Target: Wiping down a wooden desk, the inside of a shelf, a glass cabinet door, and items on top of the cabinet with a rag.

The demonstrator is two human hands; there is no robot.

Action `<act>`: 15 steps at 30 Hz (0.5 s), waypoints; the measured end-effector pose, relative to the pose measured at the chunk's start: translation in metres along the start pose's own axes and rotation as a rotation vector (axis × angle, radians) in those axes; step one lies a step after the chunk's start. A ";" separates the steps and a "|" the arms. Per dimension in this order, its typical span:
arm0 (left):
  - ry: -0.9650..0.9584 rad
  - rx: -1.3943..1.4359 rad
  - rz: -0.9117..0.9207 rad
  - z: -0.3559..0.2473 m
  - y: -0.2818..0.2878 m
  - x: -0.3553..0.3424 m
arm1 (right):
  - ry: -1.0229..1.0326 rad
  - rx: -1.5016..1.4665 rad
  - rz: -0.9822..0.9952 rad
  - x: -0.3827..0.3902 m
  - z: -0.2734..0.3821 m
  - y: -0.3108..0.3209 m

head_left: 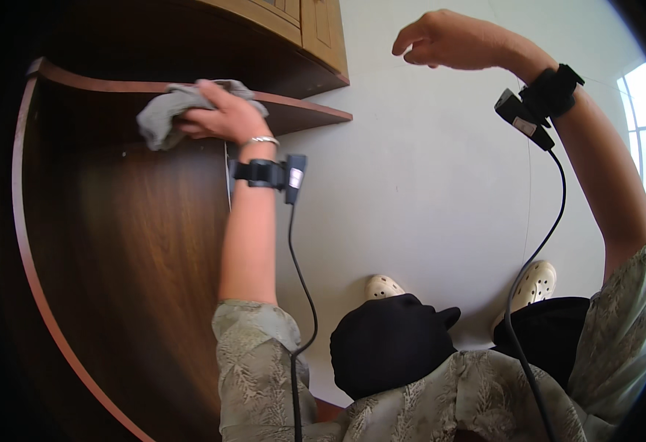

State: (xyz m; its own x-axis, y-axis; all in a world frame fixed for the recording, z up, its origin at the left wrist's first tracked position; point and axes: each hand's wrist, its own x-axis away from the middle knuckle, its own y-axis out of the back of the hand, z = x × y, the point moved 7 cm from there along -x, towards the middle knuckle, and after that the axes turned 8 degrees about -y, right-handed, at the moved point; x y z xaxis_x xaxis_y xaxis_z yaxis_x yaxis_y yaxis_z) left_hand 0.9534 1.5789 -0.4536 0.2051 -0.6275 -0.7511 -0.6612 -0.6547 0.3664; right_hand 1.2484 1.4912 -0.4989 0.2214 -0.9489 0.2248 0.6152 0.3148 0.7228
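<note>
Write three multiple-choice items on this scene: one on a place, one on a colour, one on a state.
1. Where is the grey cloth?
A. On the pale floor
B. Pressed against the dark wooden shelf edge
C. Draped over a shoe

2. What colour are the shoes?
A. Cream
B. Red
C. Blue

3. What is the state of the right hand?
A. Closed on a cloth
B. Gripping a cable
C. Raised and empty, fingers loosely curled

Answers:
1 B, since the left hand holds the bunched cloth at the curved rim of the dark wooden shelf.
2 A, since both perforated clogs show cream against the floor.
3 C, since nothing sits in its grip and it hangs free above the floor.
</note>
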 end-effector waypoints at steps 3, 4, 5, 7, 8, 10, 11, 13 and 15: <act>-0.107 -0.115 -0.001 -0.003 -0.003 0.019 | 0.025 0.061 -0.057 0.002 0.006 -0.001; -0.105 -0.132 0.018 -0.002 -0.002 0.016 | 0.053 0.082 -0.090 0.004 0.010 -0.001; -0.139 -0.118 -0.002 -0.003 0.000 0.009 | 0.015 0.069 -0.076 0.006 0.009 -0.001; -0.191 -0.132 -0.061 0.000 0.011 -0.016 | 0.009 0.072 -0.069 0.007 0.015 0.001; -0.225 -0.156 -0.089 -0.007 0.015 -0.029 | -0.013 0.076 -0.046 0.007 0.013 0.000; -0.312 -0.155 -0.103 -0.026 0.024 -0.060 | -0.006 0.070 -0.051 0.006 0.007 -0.001; -0.371 -0.146 -0.102 -0.042 0.030 -0.075 | -0.005 0.078 -0.062 0.006 0.005 -0.002; -0.590 -0.166 -0.134 -0.065 0.045 -0.111 | 0.019 0.069 -0.083 0.002 0.004 -0.005; -0.723 -0.160 -0.126 -0.077 0.048 -0.129 | 0.051 0.047 -0.069 0.001 0.003 -0.005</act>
State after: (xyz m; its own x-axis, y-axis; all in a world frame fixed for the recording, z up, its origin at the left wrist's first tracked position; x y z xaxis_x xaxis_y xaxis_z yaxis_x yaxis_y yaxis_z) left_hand 0.9510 1.5957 -0.2972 -0.2896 -0.1461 -0.9459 -0.5398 -0.7912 0.2875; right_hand 1.2431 1.4885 -0.5003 0.2188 -0.9655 0.1412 0.5946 0.2467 0.7653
